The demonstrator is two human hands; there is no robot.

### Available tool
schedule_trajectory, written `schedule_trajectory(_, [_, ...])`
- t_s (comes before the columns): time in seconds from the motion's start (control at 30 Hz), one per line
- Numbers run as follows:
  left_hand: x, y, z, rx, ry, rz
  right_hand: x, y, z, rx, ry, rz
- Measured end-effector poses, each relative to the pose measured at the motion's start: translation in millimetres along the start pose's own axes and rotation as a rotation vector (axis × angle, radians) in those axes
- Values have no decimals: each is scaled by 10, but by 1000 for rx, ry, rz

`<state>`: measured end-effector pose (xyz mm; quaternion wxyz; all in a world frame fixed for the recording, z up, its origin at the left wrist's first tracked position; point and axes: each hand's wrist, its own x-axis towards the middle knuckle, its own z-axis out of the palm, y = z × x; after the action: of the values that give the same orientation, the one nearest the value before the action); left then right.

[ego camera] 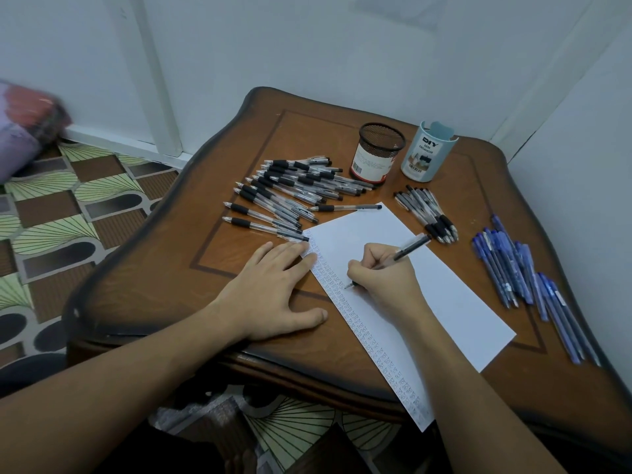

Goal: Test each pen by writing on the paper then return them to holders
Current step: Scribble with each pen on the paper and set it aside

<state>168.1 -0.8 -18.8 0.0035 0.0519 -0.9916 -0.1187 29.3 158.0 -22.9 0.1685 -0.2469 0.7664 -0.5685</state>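
Paper (444, 295) lies slantwise across the middle of the table (212, 261), its near corner overhanging the front edge. The left hand (273, 289) rests flat beside it with fingers straight and spread. Its fingertips (307, 249) press the sheet's far left corner, evidently to stop it sliding under the strokes. The right hand (383, 282) has its fingers curled round a dark-barrelled pen (408, 249) in a writing grip. The nib is down on the sheet just beside the band of small marks (369, 340) along the paper's left edge. The newest mark is too small to read, so whether this pen writes is unclear.

Near the table's far edge stand a black mesh cup (376, 155) and a pale blue organiser (427, 155), with no pens sticking out of either. A large heap of black-grip pens (290, 193) lies off the sheet's far left corner. A small bunch (427, 213) lies between the paper and the organiser, and blue pens (523, 278) lie along the right edge. The piles are kept apart, probably so tested and untested pens do not mix. Returning pens to the holders looks some way off.
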Motion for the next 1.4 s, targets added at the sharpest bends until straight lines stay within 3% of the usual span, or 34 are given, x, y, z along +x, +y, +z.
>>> schedule_trajectory(0.4, [-5,3,20,-2,21,1,-38,-2,11,-2,-52,-80])
schedule_trajectory(1.4, [-13,20,2,-4,17,7,-39,16,-15,-60,-10,-72])
